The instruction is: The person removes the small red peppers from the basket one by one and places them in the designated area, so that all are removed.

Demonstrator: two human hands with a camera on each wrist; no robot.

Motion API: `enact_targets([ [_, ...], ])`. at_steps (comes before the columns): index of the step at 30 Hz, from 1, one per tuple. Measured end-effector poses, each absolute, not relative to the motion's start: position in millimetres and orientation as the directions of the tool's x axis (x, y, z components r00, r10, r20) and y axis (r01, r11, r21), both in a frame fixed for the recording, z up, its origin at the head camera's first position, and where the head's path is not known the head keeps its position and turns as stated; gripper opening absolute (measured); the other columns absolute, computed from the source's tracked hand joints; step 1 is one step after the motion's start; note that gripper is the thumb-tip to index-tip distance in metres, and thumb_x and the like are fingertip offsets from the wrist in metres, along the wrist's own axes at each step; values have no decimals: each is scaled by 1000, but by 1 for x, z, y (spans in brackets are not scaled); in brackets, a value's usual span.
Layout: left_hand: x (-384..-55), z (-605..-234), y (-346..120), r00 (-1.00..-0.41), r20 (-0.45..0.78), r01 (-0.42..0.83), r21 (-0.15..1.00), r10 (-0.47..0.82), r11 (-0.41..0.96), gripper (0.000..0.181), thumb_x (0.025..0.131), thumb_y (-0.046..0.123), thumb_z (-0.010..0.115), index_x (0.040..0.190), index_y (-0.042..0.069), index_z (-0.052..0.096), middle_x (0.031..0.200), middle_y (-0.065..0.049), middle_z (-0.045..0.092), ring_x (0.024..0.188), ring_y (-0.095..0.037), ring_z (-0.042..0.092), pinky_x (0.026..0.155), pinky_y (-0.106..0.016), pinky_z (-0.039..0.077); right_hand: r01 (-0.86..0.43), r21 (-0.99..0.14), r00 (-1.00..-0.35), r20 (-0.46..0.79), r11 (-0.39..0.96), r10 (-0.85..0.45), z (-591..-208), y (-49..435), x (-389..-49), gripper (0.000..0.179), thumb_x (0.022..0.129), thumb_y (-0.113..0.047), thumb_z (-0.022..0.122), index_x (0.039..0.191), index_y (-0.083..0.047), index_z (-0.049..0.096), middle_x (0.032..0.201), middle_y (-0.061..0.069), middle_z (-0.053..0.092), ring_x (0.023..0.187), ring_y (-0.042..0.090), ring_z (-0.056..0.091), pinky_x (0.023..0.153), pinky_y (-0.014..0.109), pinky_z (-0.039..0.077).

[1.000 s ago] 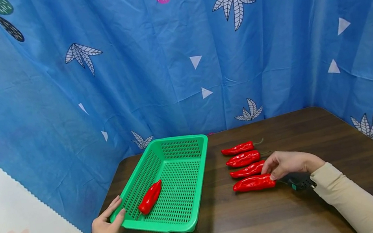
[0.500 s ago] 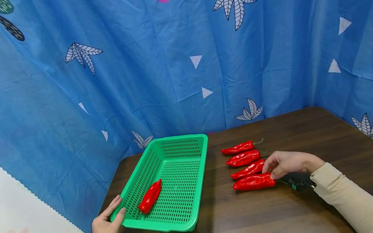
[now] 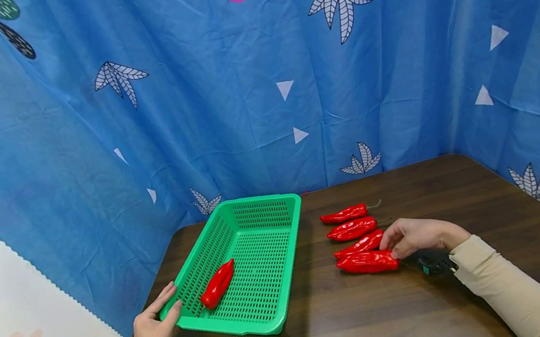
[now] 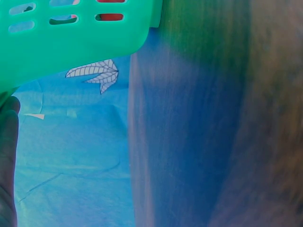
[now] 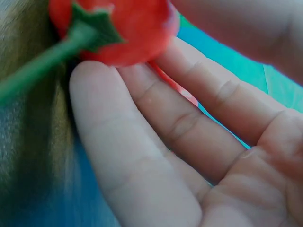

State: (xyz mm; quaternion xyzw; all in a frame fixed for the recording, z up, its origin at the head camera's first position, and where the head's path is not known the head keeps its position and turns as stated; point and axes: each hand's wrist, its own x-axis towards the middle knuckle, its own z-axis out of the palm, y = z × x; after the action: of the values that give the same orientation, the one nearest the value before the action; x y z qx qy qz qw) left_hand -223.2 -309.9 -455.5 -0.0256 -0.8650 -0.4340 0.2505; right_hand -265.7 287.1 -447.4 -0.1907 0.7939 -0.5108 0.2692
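My right hand [image 3: 416,235] pinches the nearest red pepper [image 3: 366,262] at its stem end, thumb on the near side. In the right wrist view the pepper's green stem [image 5: 57,54] points away from the fingers [image 5: 128,142]. Just behind lies another red pepper [image 3: 359,244], its stem end hidden by the hand. Two more red peppers, a middle one [image 3: 352,229] and the farthest [image 3: 344,214], lie beyond, stems to the right. At the left, my left hand [image 3: 152,336] holds the near left corner of a green basket [image 3: 240,327]; one red pepper [image 3: 218,284] lies inside.
Everything stands on a dark wooden table [image 3: 374,321]. A blue patterned curtain [image 3: 241,109] hangs behind and at both sides, with a white flowered cloth [image 3: 21,318] at the left. A black wrist device [image 3: 433,262] sits under the right wrist.
The nearest pepper has shifted very slightly away from me, and the pepper behind it has turned a little. Both hands stay in nearly the same place; the basket has not moved.
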Motion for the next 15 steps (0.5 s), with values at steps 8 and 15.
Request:
enact_targets([
  [8,-222,-453,-309,-873,456,263,740,-175,619,37,90,8,75,125,2,70,132,4,63,99,28,51,80,-3,49,-26,-913,-782,-235,407,-577,-445,288,-266,30,89,0,66,116,11,64,99,9,67,89,19,64,82,29,61],
  [15,-225,-454,-311,-880,438,245,751,-185,614,38,88,8,76,126,5,71,134,-1,62,99,29,50,80,-1,48,-19,-916,-779,-237,400,-580,-442,290,-265,30,89,-1,66,116,13,63,99,8,67,89,17,63,81,27,60],
])
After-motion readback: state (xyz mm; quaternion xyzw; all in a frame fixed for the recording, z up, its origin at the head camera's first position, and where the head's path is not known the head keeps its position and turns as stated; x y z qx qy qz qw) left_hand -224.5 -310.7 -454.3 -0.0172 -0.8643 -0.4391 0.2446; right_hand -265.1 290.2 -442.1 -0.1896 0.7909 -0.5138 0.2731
